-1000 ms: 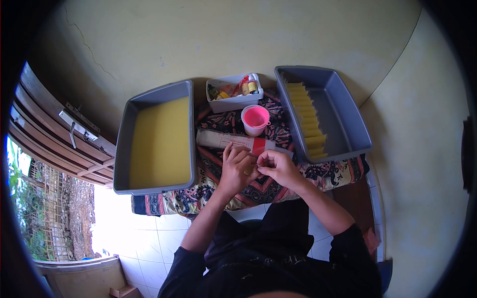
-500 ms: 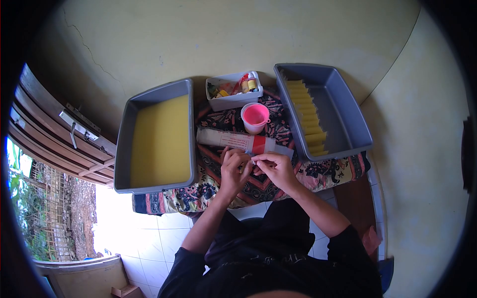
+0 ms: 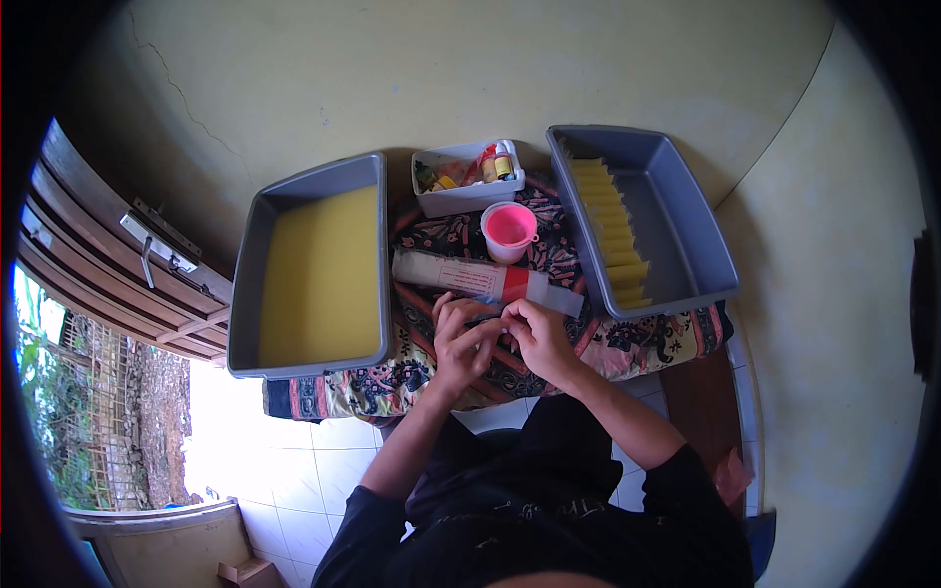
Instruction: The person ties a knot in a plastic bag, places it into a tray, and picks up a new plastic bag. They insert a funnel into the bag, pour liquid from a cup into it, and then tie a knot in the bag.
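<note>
As left hand (image 3: 461, 340) touches right hand (image 3: 541, 338) (fingertips), roll (image 3: 470, 277) lies beyond.

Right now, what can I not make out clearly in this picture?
Head view only:
- The small thing between the left hand and right hand: fingers cover it, so each grip is unclear.
- Print on the wrapped roll: too small to read.
- Contents of the white tub: tiny, partly behind its wall.
- The yellow pieces in the right grey tray: too small to identify.
</note>
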